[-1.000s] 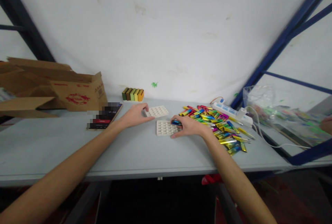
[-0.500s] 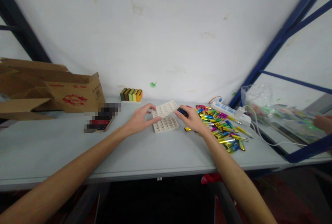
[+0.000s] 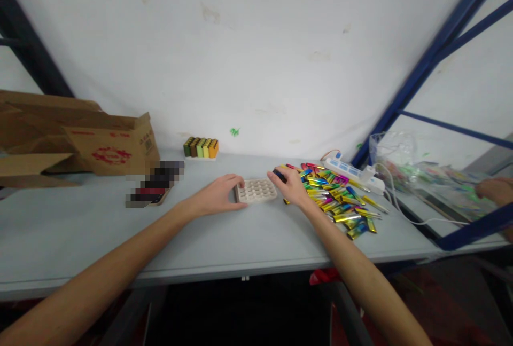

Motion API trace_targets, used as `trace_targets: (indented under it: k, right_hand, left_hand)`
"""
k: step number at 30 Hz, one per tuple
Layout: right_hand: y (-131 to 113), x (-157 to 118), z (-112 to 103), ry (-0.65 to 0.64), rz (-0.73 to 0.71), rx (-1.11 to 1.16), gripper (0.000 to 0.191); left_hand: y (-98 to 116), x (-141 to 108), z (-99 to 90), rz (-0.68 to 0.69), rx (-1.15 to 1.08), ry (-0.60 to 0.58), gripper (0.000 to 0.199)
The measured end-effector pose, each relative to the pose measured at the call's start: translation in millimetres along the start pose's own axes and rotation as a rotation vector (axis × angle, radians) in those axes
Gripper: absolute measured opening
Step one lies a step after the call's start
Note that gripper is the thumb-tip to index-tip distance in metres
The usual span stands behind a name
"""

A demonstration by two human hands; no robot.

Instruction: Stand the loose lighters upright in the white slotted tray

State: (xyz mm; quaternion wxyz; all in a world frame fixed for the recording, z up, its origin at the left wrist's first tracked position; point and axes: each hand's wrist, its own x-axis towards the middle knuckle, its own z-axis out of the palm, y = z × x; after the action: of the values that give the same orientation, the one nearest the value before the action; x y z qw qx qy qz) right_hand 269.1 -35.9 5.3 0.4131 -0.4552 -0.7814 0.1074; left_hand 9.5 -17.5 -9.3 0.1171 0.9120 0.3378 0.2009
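A white plastic tray with rows of holes (image 3: pixel 257 191) lies on the table in front of me, apparently one holed piece stacked on another. My left hand (image 3: pixel 222 194) grips its left end, thumb at the near corner and fingers at the far one. In my right hand (image 3: pixel 292 185), closed at the tray's right end, is a small dark blue object (image 3: pixel 279 175), mostly covered by the fingers. Just beyond that hand spreads a loose pile of shiny, slim metallic-coloured pieces (image 3: pixel 340 196), gold, blue, red and purple.
A filled rack of coloured lighters (image 3: pixel 201 148) stands by the wall. To its left are a partly pixelated phone (image 3: pixel 162 196) and an open cardboard box (image 3: pixel 112 146). At right lie a white power strip (image 3: pixel 355 175) and cable, by a blue frame post (image 3: pixel 385 127); another person's hand (image 3: pixel 495 191) shows beyond.
The upper holed piece, tilted above the lower one before, has come down flat onto it. Both hands lowered slightly with it; the dark blue object stays in my right hand.
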Motion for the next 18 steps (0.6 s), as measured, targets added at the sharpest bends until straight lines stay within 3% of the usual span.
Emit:
trace_targets:
  k: [7, 12, 18]
  right_hand:
    - [5.6, 1.1, 1.0, 0.059, 0.072, 0.06, 0.049]
    - [6.3, 2.5, 2.1, -0.06, 0.219, 0.427, 0.058]
    - [4.1, 6.1, 7.5, -0.134, 0.38, 0.844, 0.044]
  left_hand:
    - [-4.9, 2.6, 2.9, -0.074, -0.057, 0.047, 0.046]
    - [-6.0, 2.8, 1.7, -0.084, -0.059, 0.075, 0.055]
    - [-3.5, 3.5, 0.1, -0.156, -0.127, 0.055, 0.044]
